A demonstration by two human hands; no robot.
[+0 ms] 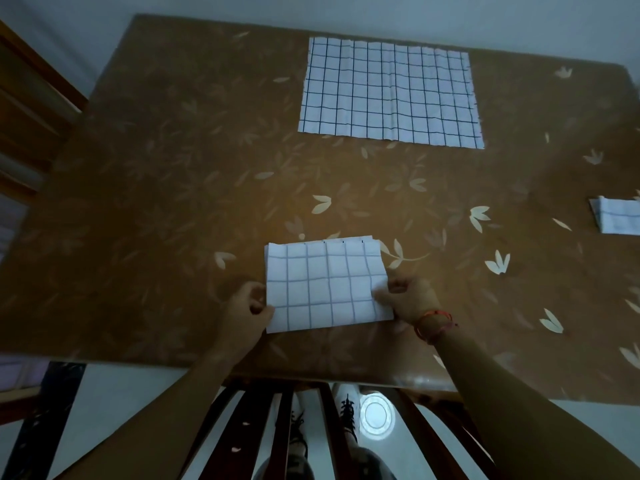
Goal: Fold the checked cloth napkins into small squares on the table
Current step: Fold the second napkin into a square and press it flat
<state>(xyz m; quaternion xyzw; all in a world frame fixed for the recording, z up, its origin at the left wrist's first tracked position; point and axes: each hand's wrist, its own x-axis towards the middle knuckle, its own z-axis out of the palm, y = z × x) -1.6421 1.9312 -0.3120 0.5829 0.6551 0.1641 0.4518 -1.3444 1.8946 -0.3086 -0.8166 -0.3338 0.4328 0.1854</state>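
1. The half-folded napkin (327,287) lies flat on the table (173,202), close to the near edge and straight in front of me. It is a rectangle, several layers thick along its far edge.
2. Its long axis runs left to right, from one hand to the other, so each short edge sits right at my fingers.
3. My left hand (246,306) pinches the left short edge low down, fingers curled onto the cloth.
4. My right hand (410,299), the wrist with the red thread bracelet (433,323), pinches the right short edge, with fingertips on top of the cloth.
5. Neither hand is nearer, since the napkin sits between them. I judge the next fold carries one short edge across to the other, to make a square.
6. An unfolded napkin (389,93) lies spread at the far side, well apart from my hands.
7. A folded napkin (618,220) rests at the far right, partly out of view.
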